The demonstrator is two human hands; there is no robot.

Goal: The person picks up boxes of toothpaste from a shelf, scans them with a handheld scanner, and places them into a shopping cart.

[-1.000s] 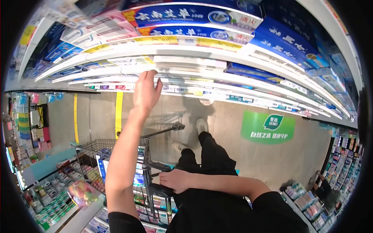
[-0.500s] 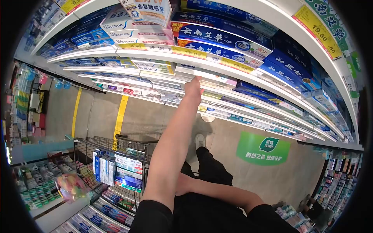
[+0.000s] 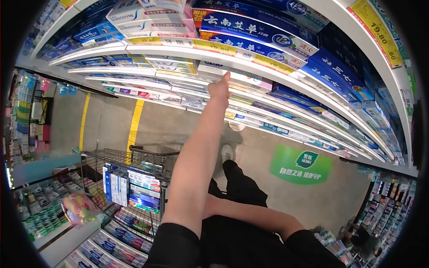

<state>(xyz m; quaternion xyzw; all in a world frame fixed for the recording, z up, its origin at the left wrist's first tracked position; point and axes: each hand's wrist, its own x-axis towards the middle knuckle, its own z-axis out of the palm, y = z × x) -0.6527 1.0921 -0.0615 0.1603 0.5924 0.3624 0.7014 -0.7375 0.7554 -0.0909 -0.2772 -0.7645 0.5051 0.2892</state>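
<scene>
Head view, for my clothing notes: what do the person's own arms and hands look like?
Both sleeves are short and black, with bare forearms below. The left hand has no glove, and its wrist shows no watch. The right hand is mostly hidden, so I can't describe it.

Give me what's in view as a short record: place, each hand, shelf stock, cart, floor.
Place: store aisle
Left hand: raised at shelves, finger extended toward pale carton; contact unclear
Right hand: mostly hidden behind left forearm
Shelf stock: blue toothpaste boxes, Sensodyne boxes
Cart: wire, with upright boxes beside stacked boxes
Floor: green sign, yellow strips
</scene>
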